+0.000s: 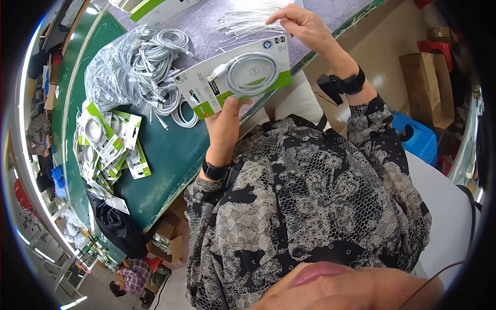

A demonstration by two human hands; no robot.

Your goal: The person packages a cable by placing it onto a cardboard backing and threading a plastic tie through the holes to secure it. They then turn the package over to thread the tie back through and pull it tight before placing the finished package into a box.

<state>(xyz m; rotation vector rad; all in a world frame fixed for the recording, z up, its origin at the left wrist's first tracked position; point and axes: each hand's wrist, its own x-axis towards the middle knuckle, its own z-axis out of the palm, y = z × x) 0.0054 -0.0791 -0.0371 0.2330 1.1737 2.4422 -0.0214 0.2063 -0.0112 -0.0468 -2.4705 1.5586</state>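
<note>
The left hand (223,126) pinches the lower edge of a white-and-green cardboard backing card with a coiled white cable (238,77), tilting its face upward for viewing. At one o'clock, the right hand (305,25) closes on thin white twist ties (248,19), while finished cards (106,144) pile at nine o'clock on the green table (170,155).

**Patterned blouse, dark bands on both wrists**

The person wore a blouse (310,206) printed in black, grey and off-white, its pattern mixing lace-like netting with floral and paisley shapes. A row of small dark buttons ran down the front of it. The sleeves reached to the forearms and ended short of the wrists. On the left wrist sat a black wristband (213,170), snug and plain, like a watch or tracker strap. The right wrist carried a wider black strap (353,82) with a dark, boxy block (327,88) jutting from its side. The left hand (223,129) and right hand (302,23) were bare, without gloves.
</note>
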